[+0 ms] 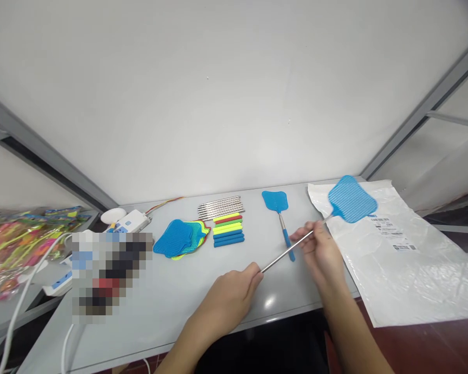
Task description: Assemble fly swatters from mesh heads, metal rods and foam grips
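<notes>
A fly swatter with a blue mesh head (353, 199) and a long metal rod (283, 255) is held slantwise above the table. My left hand (236, 292) is closed around the rod's lower end, hiding what is there. Higher up, near the head, my right hand (319, 244) pinches the rod between thumb and fingers. Behind the rod lies a second, shorter blue fly swatter (284, 228) with a blue grip. Left of it are a row of coloured grip sleeves (229, 228), a bundle of metal rods (220, 208) and a pile of loose swatter heads (175, 239).
A white plastic mailing bag (417, 280) covers the table's right end and overhangs the front edge. On the left are a power strip (132, 222), a white cable (19, 301) and a blurred-out patch. Bagged colourful items (35, 244) lie beyond the left edge. A white wall (234, 104) stands behind.
</notes>
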A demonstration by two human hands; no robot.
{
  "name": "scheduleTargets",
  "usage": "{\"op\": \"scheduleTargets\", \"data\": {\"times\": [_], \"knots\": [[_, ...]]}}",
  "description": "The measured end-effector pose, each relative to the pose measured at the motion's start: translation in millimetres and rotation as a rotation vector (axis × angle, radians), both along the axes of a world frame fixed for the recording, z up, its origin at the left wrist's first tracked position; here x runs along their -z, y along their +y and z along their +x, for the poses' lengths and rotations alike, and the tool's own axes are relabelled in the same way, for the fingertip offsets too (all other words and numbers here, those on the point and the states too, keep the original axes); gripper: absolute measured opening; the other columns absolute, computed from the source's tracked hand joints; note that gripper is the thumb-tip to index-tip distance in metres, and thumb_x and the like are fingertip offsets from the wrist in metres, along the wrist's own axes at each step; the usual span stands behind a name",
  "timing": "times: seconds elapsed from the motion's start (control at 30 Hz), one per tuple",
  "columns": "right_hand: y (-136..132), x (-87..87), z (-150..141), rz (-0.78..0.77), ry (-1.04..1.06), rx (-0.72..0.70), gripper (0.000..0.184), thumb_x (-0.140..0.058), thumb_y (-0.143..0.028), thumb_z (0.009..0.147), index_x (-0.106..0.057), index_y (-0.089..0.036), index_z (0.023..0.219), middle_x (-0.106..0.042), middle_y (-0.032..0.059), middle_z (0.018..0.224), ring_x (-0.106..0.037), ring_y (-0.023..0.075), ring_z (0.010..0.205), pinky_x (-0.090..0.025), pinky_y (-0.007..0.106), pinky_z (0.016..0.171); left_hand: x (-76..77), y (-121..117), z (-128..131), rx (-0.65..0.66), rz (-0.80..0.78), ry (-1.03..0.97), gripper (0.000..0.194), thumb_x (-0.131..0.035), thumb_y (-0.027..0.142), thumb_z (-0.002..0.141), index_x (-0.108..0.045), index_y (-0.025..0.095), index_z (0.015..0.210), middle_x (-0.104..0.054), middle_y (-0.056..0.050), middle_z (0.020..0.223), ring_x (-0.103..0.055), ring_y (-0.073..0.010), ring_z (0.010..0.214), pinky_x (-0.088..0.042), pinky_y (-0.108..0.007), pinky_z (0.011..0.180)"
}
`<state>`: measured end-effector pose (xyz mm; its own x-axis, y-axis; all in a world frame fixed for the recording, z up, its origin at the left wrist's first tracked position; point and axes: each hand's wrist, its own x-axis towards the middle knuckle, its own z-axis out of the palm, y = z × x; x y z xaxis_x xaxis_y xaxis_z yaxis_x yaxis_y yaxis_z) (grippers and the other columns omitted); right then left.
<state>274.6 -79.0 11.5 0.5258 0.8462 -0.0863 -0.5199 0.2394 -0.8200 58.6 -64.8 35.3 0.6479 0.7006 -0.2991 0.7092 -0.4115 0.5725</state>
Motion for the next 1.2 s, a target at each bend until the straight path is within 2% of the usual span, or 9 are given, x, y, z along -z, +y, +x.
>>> {"op": "scheduleTargets", "data": {"times": [0.1, 0.2, 0.37, 0.5, 0.6, 0.77, 0.87, 1.1, 1.2], "knots": [[10.7, -7.5, 30.8, 0.040, 0.009, 0.033, 0.026, -0.068, -0.044, 0.081, -0.061, -0.019, 0.076, -0.064, -0.0006, 0.067, -0.064, 0.0146, 0.066, -0.055, 0.031, 0.073, -5.2, 1.2, -14.4, -0.002, -0.046, -0.011, 0.041, -0.018, 0.048, 0.100, -0.043, 0.023, 0.080, -0.047, 0.002, 0.063, -0.045, -0.0159, 0.057, -0.023, -0.026, 0.053], [17.1, -12.5, 34.2, 0.056, -0.016, 0.006, 0.028, -0.066, -0.047, 0.082, -0.062, -0.019, 0.078, -0.066, 0.0011, 0.069, -0.066, 0.0161, 0.068, -0.055, 0.033, 0.074, -15.2, 8.0, -25.2, -0.012, -0.028, -0.035, 0.040, -0.021, 0.048, 0.100, -0.044, 0.022, 0.078, -0.045, 0.003, 0.063, -0.044, -0.0152, 0.058, -0.024, -0.027, 0.054], [12.3, -9.3, -17.1, 0.011, -0.113, -0.139, 0.036, -0.063, -0.053, 0.082, -0.066, -0.018, 0.088, -0.073, 0.0083, 0.082, -0.070, 0.0219, 0.077, -0.054, 0.037, 0.075, -27.4, 21.2, -24.4, -0.036, 0.075, -0.069, 0.038, -0.025, 0.045, 0.099, -0.050, 0.023, 0.081, -0.049, 0.002, 0.066, -0.048, -0.0167, 0.064, -0.027, -0.027, 0.057], [3.1, -3.1, -53.1, -0.018, -0.173, -0.299, 0.037, -0.054, -0.053, 0.088, -0.063, -0.017, 0.084, -0.073, 0.0092, 0.080, -0.070, 0.0230, 0.079, -0.053, 0.037, 0.076, -21.5, 22.2, -15.7, -0.045, 0.116, -0.066, 0.035, -0.028, 0.044, 0.099, -0.052, 0.023, 0.084, -0.055, 0.000, 0.069, -0.050, -0.0177, 0.065, -0.028, -0.027, 0.058], [2.5, -3.1, -41.4, -0.037, -0.252, -0.220, 0.035, -0.055, -0.051, 0.088, -0.062, -0.017, 0.081, -0.072, 0.0085, 0.077, -0.069, 0.0220, 0.079, -0.052, 0.036, 0.078, -16.3, 19.6, -21.3, -0.038, 0.086, -0.068, 0.033, -0.028, 0.041, 0.100, -0.052, 0.024, 0.085, -0.057, 0.001, 0.072, -0.052, -0.0176, 0.067, -0.029, -0.026, 0.060], [11.5, -11.9, 17.5, 0.037, -0.208, 0.115, 0.034, -0.060, -0.050, 0.085, -0.061, -0.018, 0.074, -0.064, 0.0008, 0.066, -0.067, 0.0172, 0.064, -0.053, 0.031, 0.068, -15.9, 16.2, -52.9, -0.024, 0.001, -0.092, 0.034, -0.028, 0.039, 0.100, -0.053, 0.023, 0.083, -0.059, 0.002, 0.075, -0.054, -0.0166, 0.073, -0.033, -0.026, 0.066], [15.5, -15.5, 28.1, 0.045, -0.205, 0.106, 0.034, -0.061, -0.050, 0.084, -0.061, -0.017, 0.074, -0.063, 0.0004, 0.065, -0.066, 0.0170, 0.063, -0.053, 0.031, 0.067, -16.2, 16.0, -67.8, -0.054, -0.040, -0.088, 0.035, -0.030, 0.041, 0.099, -0.053, 0.022, 0.080, -0.058, 0.002, 0.072, -0.053, -0.0158, 0.070, -0.032, -0.026, 0.065], [17.0, -4.2, -31.6, 0.014, -0.156, -0.164, 0.035, -0.054, -0.052, 0.089, -0.062, -0.018, 0.089, -0.073, 0.0088, 0.080, -0.071, 0.0238, 0.076, -0.053, 0.039, 0.074, -14.2, 19.5, -64.3, -0.100, 0.034, -0.092, 0.038, -0.029, 0.044, 0.099, -0.051, 0.022, 0.077, -0.054, 0.002, 0.068, -0.050, -0.0165, 0.066, -0.030, -0.026, 0.061], [13.5, -2.1, -35.9, -0.016, -0.171, -0.186, 0.036, -0.054, -0.052, 0.088, -0.061, -0.017, 0.083, -0.073, 0.0092, 0.079, -0.071, 0.0244, 0.080, -0.053, 0.037, 0.076, -12.4, 22.2, -65.4, -0.109, 0.026, -0.089, 0.037, -0.030, 0.044, 0.098, -0.052, 0.022, 0.078, -0.052, 0.002, 0.068, -0.049, -0.0161, 0.065, -0.030, -0.026, 0.060]]}}
